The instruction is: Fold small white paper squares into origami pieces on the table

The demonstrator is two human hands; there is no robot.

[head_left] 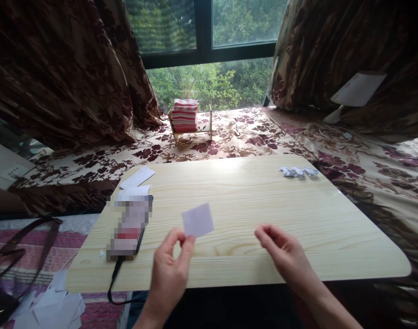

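Observation:
My left hand (172,267) pinches a small square sheet of pale paper (199,220) by its lower corner, between thumb and forefinger, above the light wooden table (236,196). The sheet looks flat. To the right, my right hand (286,253) is closed, thumb and fingertips pressed together, and nothing shows between them. It is apart from the paper. Several small folded white paper pieces (298,172) sit in a row at the table's far right corner. White paper sheets (137,177) lie at the far left corner.
A phone-like device (128,228), its screen blurred out, lies at the table's left with a black cable (113,278). Loose papers (51,306) are on the bedding below left. Beyond the table stand a small rack with folded striped cloths (184,116) and a lamp (359,89).

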